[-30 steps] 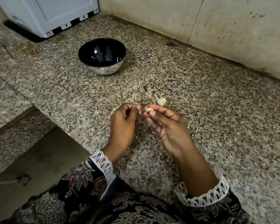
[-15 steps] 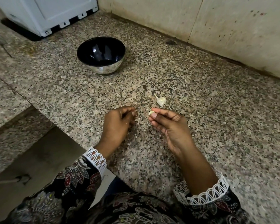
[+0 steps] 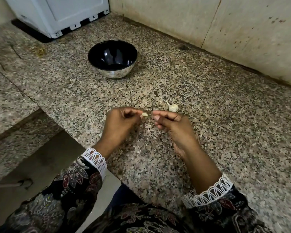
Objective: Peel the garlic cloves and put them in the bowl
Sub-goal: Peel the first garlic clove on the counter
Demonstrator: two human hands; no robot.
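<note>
Here the left hand point(image 3: 119, 125) pinches the garlic clove point(image 3: 144, 114) beside the right hand point(image 3: 171, 125).

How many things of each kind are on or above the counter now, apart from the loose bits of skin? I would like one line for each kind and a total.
Bowl: 1
Garlic clove held at the fingertips of the left hand, clove: 1
Garlic piece lying on the counter: 1
White appliance: 1
Total: 4

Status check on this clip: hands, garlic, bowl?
Left hand pinches garlic clove. Right hand curled, contents unclear. Another clove on counter. Bowl looks empty, path unobstructed.
</note>
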